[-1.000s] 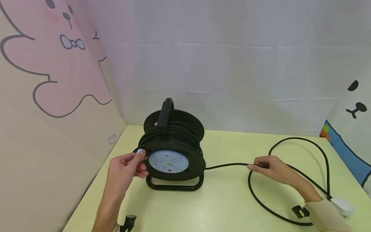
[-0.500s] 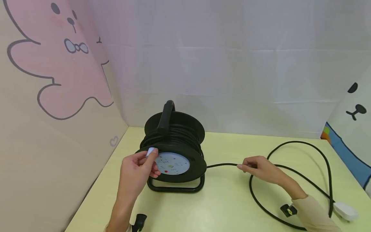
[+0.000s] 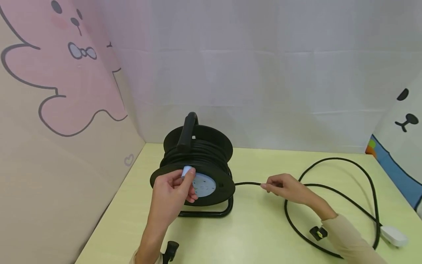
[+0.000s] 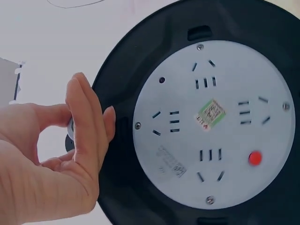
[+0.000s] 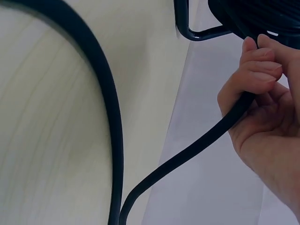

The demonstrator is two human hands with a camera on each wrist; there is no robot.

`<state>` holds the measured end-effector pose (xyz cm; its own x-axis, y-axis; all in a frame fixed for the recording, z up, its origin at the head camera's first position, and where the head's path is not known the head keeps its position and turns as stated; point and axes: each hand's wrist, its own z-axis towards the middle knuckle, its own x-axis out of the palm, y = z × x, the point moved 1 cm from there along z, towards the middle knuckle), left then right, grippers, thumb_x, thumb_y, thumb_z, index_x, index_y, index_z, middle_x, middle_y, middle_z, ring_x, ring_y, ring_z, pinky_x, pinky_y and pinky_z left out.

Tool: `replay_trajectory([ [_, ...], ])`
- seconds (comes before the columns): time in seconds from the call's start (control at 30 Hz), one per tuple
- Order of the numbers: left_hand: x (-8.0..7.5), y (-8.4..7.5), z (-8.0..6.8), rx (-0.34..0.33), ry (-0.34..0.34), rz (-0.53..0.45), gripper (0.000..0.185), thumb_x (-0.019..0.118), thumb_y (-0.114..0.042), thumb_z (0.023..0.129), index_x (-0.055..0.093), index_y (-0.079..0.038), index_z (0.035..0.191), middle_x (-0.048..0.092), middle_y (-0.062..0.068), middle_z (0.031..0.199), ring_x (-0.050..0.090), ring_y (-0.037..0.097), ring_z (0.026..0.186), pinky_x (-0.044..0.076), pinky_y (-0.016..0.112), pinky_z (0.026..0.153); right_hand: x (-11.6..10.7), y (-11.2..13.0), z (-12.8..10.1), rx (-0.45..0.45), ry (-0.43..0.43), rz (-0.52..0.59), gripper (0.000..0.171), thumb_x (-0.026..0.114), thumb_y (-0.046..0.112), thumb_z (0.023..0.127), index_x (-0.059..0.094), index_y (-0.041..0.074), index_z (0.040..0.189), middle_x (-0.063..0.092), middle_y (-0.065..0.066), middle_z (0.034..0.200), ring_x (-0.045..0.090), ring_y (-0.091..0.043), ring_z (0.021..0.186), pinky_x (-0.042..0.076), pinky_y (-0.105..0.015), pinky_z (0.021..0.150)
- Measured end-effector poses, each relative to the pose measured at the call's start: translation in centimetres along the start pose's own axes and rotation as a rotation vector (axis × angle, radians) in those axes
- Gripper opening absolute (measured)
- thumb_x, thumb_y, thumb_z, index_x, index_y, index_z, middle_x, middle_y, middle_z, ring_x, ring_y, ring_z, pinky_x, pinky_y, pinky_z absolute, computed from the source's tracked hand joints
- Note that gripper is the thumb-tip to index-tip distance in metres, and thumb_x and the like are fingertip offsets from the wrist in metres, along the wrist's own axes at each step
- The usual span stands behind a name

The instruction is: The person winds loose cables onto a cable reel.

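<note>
Two hands at work: left hand [image 3: 171, 192] pinches the cable reel [image 3: 194, 167] crank knob [image 3: 187, 171], right hand [image 3: 285, 189] grips the black cable [image 3: 247, 183], keeping it taut.

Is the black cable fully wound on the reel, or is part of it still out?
Partly out. Many turns sit on the reel, but the cable still loops over the table, and the right hand pinches it.
</note>
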<state>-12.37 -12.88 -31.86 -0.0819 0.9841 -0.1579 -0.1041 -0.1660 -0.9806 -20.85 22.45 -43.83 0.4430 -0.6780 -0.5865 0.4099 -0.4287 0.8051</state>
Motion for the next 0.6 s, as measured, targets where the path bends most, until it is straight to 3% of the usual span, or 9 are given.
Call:
replay_trajectory([
  [0.33,1.3,0.1,0.0,0.009,0.083,-0.002,0.031,0.070,-0.018,0.100,0.068,0.008,0.084,0.063,0.012,0.061,0.066,0.025,0.051,0.061,0.032,0.055,0.9,0.1,1.3,0.010,0.034,0.019,0.021,0.061,0.020,0.105,0.070,0.008,0.090,0.049,0.008,0.066,0.038,-0.001,0.054,0.038,-0.022,0.049],
  [0.6,2.9,0.6,0.1,0.060,0.137,0.029,0.026,0.069,-0.015,0.100,0.069,0.002,0.081,0.064,0.007,0.061,0.067,0.028,0.052,0.062,0.033,0.055,1.0,-0.5,1.9,-0.005,0.002,-0.100,0.023,0.066,0.025,0.102,0.067,0.009,0.086,0.046,0.013,0.066,0.036,0.000,0.056,0.034,-0.021,0.052],
])
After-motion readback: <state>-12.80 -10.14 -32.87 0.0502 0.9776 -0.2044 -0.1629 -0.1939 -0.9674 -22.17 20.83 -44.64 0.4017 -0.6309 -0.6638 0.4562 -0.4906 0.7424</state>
